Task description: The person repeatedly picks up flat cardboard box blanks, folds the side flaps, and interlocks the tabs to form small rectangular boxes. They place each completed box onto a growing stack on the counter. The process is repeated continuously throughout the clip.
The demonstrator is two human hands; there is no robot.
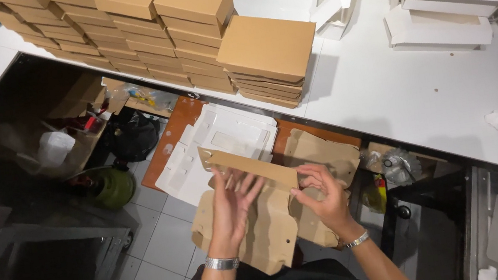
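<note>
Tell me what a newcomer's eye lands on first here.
First, the left hand and right hand at bottom centre, folding a brown cardboard blank. Next, the stacks of closed brown boxes along the white counter, with white boxes piled top right.

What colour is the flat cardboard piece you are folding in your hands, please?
Plain kraft brown, seen best in the head view: the cardboard piece.
</note>
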